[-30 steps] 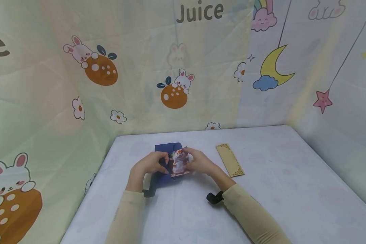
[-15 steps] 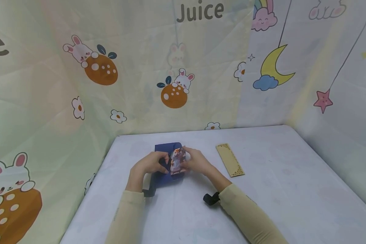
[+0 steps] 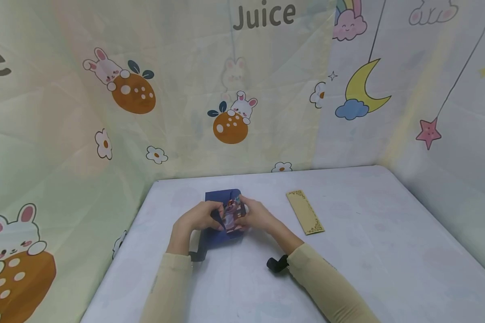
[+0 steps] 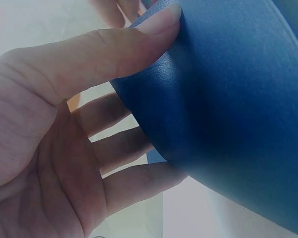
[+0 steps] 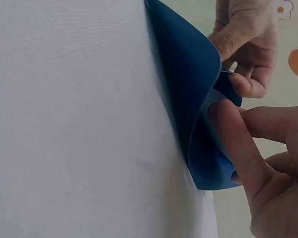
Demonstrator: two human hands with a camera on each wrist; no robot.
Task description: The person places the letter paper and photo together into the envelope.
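Note:
In the head view my left hand grips a dark blue envelope at the middle of the table. The left wrist view shows its thumb on the blue paper with fingers behind the edge. A small picture card, printed with a furry cartoon animal, stands tilted at the envelope's right part. My right hand pinches that card by its right edge. In the right wrist view the right hand is at the envelope's bowed opening; how far the card sits inside is hidden.
A gold strip with ornate ends lies right of the hands on the white table. Cloth walls with cartoon prints rise behind and at both sides. A black wrist device hangs below the right sleeve.
My right hand and the card have moved left and slightly down, further over the envelope, and the card now looks more tilted. The left hand has stayed in place.

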